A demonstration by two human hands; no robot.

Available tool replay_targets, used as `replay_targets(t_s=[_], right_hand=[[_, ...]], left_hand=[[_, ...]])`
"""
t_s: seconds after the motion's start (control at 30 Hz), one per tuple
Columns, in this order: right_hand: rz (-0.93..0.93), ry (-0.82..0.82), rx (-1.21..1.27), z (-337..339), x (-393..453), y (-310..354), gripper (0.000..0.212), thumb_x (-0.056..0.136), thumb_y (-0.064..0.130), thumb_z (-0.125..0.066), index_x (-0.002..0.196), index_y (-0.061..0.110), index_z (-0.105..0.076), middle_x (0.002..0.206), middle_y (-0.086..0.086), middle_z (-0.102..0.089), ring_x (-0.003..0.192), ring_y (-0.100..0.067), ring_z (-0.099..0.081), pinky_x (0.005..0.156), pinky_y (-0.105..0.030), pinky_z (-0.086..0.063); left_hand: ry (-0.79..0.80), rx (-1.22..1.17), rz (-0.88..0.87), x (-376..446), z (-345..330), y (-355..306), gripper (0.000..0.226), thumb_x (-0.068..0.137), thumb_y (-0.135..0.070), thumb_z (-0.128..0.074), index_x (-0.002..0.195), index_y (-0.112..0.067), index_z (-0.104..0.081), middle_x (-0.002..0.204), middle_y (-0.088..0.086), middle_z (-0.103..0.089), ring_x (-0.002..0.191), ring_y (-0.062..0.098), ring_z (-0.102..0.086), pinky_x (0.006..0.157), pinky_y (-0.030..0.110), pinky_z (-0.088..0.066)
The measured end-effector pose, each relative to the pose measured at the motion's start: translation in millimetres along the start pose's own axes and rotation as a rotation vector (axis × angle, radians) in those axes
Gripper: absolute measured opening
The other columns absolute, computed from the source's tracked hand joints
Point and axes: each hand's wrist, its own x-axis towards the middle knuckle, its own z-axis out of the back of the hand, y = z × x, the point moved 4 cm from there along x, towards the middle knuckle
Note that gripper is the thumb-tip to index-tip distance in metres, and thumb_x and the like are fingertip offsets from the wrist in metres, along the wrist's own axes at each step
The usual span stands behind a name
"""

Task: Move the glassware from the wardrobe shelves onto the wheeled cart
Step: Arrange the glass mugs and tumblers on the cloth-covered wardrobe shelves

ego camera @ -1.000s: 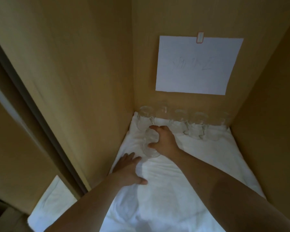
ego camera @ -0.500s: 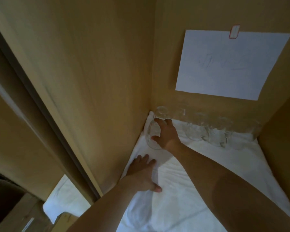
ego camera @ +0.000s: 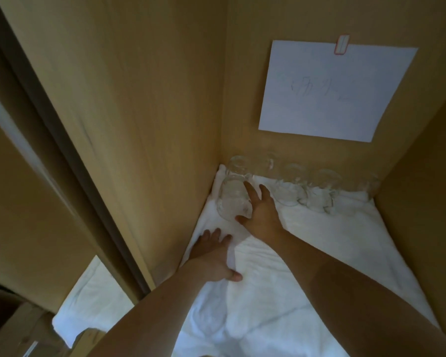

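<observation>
Your right hand [ego camera: 262, 215] lay loose-fingered against the fragile, likely slippery glass jar [ego camera: 232, 199], best gripped round its body, while your left hand [ego camera: 214, 256] pressed flat on the white cloth [ego camera: 307, 253].

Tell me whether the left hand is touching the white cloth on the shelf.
Touching. The head view shows the left hand lying palm down on the white cloth, fingers spread and thumb pressed into it, no gap visible.

Right hand [ego camera: 262, 212] now open beside glass [ego camera: 232, 199]
</observation>
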Motion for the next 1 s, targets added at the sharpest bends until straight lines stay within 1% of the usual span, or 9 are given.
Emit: replay_targets(t_s=[0.1,0.17,0.37,0.5,0.6,0.7,0.77,0.87,1.0], right_hand=[[-0.122,-0.019,0.023,-0.4,-27.1,-24.4,0.1,0.086,0.043,-0.077,0.161,0.034,-0.012,0.166,-0.015,-0.009,0.15,-0.038,-0.02,0.117,-0.048,-0.031],[-0.176,-0.033,0.021,0.0,-45.4,-35.7,0.098,0.087,0.045,-0.075,0.161,0.033,-0.012,0.166,-0.014,-0.012,0.15,-0.037,-0.02,0.118,-0.047,-0.029],[-0.269,-0.01,-0.116,-7.6,-103.9,-52.7,0.087,0.089,0.054,-0.068,0.159,0.022,-0.026,0.163,-0.012,-0.027,0.151,-0.03,-0.023,0.121,-0.039,-0.024],[-0.326,0.011,-0.118,-14.6,-138.3,-54.5,0.077,0.094,0.053,-0.062,0.157,0.022,-0.032,0.162,-0.008,-0.031,0.15,-0.027,-0.025,0.122,-0.036,-0.024],[-0.324,0.022,-0.151,-22.1,-158.1,-43.6,0.071,0.096,0.05,-0.059,0.156,0.021,-0.035,0.162,-0.009,-0.032,0.15,-0.026,-0.025,0.122,-0.034,-0.022],[-0.326,0.042,-0.18,-25.0,-175.5,-35.4,0.069,0.097,0.049,-0.058,0.156,0.02,-0.036,0.163,-0.008,-0.032,0.151,-0.025,-0.025,0.122,-0.032,-0.021],[-0.331,0.054,-0.185,-21.7,-183.9,-31.9,0.071,0.096,0.049,-0.059,0.157,0.021,-0.034,0.163,-0.007,-0.032,0.151,-0.024,-0.025,0.122,-0.031,-0.023],[-0.338,0.104,-0.187,-15.8,-196.0,-27.1,0.074,0.097,0.05,-0.058,0.158,0.022,-0.029,0.163,-0.005,-0.03,0.15,-0.025,-0.026,0.121,-0.034,-0.027],[-0.318,0.148,-0.199,-6.8,-215.9,-18.4,0.074,0.098,0.049,-0.057,0.159,0.022,-0.025,0.162,-0.004,-0.031,0.147,-0.026,-0.031,0.118,-0.037,-0.033]], left_hand=[[0.006,0.023,0.002,0.0,2.0,-1.3,0.125,0.072,-0.074,-0.072,0.162,-0.029,0.002,0.17,0.005,0.011,0.155,0.032,0.01,0.126,0.046,-0.002],[0.01,0.044,0.002,0.0,4.2,-2.9,0.125,0.072,-0.074,-0.072,0.162,-0.027,0.002,0.169,0.006,0.01,0.155,0.034,0.009,0.126,0.048,-0.004],[-0.001,0.11,0.002,2.3,8.3,-6.2,0.122,0.074,-0.075,-0.069,0.161,-0.023,-0.002,0.168,0.01,0.005,0.154,0.04,0.003,0.124,0.053,-0.011],[-0.031,0.083,0.002,-4.1,4.5,-7.8,0.116,0.077,-0.074,-0.067,0.162,-0.022,-0.007,0.169,0.012,0.003,0.154,0.039,0.002,0.124,0.052,-0.009],[-0.091,0.047,0.012,-14.3,-2.2,-7.0,0.103,0.084,-0.072,-0.061,0.161,-0.023,-0.014,0.169,0.01,-0.003,0.154,0.037,-0.003,0.125,0.048,-0.009],[-0.151,0.102,-0.01,-31.2,-12.0,-14.5,0.075,0.096,-0.061,-0.051,0.156,-0.021,-0.029,0.166,0.012,-0.017,0.151,0.037,-0.017,0.121,0.048,-0.021],[-0.154,0.113,-0.042,-42.9,-17.1,-21.3,0.063,0.099,-0.054,-0.048,0.152,-0.021,-0.035,0.162,0.012,-0.027,0.147,0.035,-0.026,0.117,0.046,-0.029],[-0.163,0.107,-0.088,-63.0,-22.9,-27.1,0.058,0.1,-0.05,-0.048,0.149,-0.021,-0.039,0.155,0.009,-0.038,0.141,0.031,-0.035,0.111,0.044,-0.037],[-0.206,0.081,-0.108,-91.4,-26.4,-32.3,0.059,0.099,-0.051,-0.051,0.15,-0.022,-0.04,0.155,0.008,-0.039,0.141,0.029,-0.037,0.108,0.043,-0.04]])
